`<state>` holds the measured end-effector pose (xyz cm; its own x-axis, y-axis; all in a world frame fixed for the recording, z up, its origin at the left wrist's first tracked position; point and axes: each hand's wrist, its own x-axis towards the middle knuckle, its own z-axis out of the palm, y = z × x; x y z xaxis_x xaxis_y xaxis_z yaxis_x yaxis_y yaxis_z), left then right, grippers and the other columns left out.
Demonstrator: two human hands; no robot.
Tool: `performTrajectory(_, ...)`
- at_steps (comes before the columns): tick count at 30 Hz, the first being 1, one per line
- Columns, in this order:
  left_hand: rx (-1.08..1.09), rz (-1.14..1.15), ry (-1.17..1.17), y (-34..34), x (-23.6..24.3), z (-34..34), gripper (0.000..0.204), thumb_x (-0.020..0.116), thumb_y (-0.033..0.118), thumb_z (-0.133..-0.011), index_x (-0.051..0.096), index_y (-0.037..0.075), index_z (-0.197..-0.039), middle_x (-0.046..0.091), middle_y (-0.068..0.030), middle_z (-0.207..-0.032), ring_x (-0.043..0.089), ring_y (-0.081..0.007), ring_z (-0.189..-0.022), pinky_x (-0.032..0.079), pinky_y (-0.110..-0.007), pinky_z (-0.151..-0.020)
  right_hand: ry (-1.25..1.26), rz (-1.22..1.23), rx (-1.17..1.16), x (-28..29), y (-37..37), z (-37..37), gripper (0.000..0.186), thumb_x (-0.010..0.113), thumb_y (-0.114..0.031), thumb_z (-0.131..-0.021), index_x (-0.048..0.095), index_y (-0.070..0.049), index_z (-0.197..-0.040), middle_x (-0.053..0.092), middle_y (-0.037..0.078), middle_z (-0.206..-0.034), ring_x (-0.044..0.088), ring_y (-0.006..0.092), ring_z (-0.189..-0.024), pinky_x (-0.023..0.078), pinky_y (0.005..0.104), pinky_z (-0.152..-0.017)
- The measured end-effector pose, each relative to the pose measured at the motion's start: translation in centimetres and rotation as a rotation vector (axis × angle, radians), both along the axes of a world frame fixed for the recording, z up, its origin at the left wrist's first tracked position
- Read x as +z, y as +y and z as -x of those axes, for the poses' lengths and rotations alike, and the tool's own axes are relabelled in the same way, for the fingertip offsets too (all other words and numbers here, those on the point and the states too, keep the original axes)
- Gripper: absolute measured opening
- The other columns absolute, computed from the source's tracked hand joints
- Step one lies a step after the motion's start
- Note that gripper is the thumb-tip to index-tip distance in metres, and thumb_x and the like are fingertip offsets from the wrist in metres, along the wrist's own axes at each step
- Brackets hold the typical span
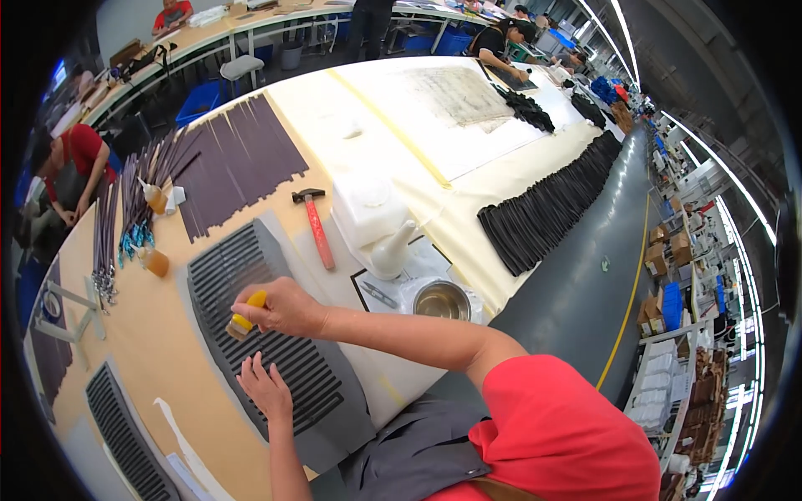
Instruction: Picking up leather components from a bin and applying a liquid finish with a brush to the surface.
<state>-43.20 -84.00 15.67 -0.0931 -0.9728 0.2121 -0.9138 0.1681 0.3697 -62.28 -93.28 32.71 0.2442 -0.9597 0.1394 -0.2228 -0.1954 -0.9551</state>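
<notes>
My right hand (288,309) is closed around a brush (257,299) with a yellow handle and short pale bristles. The bristles are held low over a row of narrow dark strips (313,371), laid side by side on a grey sheet (342,438). My left hand (267,391) lies spread on the near-left part of those strips, holding nothing. At the sheet's far end some strips look smeared or blurred. A metal bowl (419,307) stands right of my right forearm, beside a white squeeze bottle (389,255) and small thread snips (378,294).
A red-handled hammer (318,234) lies beyond the sheet, left of a white plastic container (363,209). Amber bottles (154,263), cords and brown strips (238,159) are at the left. A long row of black strips (551,204) sits far right. Co-workers (79,163) work nearby.
</notes>
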Motion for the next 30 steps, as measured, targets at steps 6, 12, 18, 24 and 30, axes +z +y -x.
performTrajectory(6, -0.02, -0.001, 0.011, -0.3, 0.1, 0.0, 0.041, 0.058, 0.02, -0.092, 0.05, 0.008, -0.131, 0.049, -0.0168, -0.132, 0.041, -0.034, -0.128, 0.027, -0.054, -0.109, -0.055, -0.03, -0.087, -1.5, -0.8, 0.2, 0.027, 0.062, -0.03, -0.093, 0.069, -0.003, -0.092, 0.068, 0.006, -0.071, 0.064, 0.0102, -0.057, 0.051, 0.0242, -0.057)
performTrajectory(12, -0.124, 0.042, 0.038, -1.8, -0.5, 1.4, 0.044, 0.058, 0.02, -0.092, 0.049, 0.009, -0.133, 0.047, -0.0109, -0.134, 0.04, -0.0295, -0.13, 0.027, -0.05, -0.111, -0.03, -0.211, -0.257, -2.7, -1.8, 4.3, 0.023, 0.066, -0.03, -0.092, 0.071, -0.008, -0.099, 0.062, -0.002, -0.066, 0.052, 0.0019, -0.053, 0.04, 0.0173, -0.048)
performTrajectory(18, -0.152, 0.008, 0.012, -2.3, -2.6, 0.3, 0.045, 0.058, 0.022, -0.092, 0.048, 0.009, -0.133, 0.045, -0.0107, -0.134, 0.038, -0.0279, -0.132, 0.026, -0.049, -0.112, 0.124, -0.337, -0.132, -7.2, -2.0, 2.4, 0.023, 0.064, -0.029, -0.094, 0.071, -0.008, -0.101, 0.061, -0.002, -0.068, 0.051, 0.002, -0.056, 0.038, 0.0168, -0.049)
performTrajectory(24, -0.168, -0.02, 0.082, -2.6, -3.8, -0.2, 0.045, 0.058, 0.022, -0.092, 0.048, 0.008, -0.133, 0.045, -0.0111, -0.133, 0.04, -0.0291, -0.13, 0.029, -0.046, -0.112, 0.095, -0.289, 0.109, -9.3, -3.2, 0.1, 0.027, 0.067, -0.031, -0.092, 0.07, -0.005, -0.098, 0.063, -0.001, -0.071, 0.055, 0.0052, -0.062, 0.042, 0.0204, -0.053)
performTrajectory(30, -0.173, -0.034, 0.108, -2.8, -4.3, -0.3, 0.045, 0.058, 0.024, -0.092, 0.048, 0.006, -0.132, 0.045, -0.0122, -0.132, 0.041, -0.0294, -0.128, 0.03, -0.045, -0.111, 0.353, -0.224, 0.386, -12.3, -7.4, -1.7, 0.026, 0.064, -0.033, -0.092, 0.07, -0.008, -0.097, 0.063, 0.002, -0.071, 0.056, 0.0081, -0.06, 0.047, 0.0224, -0.058)
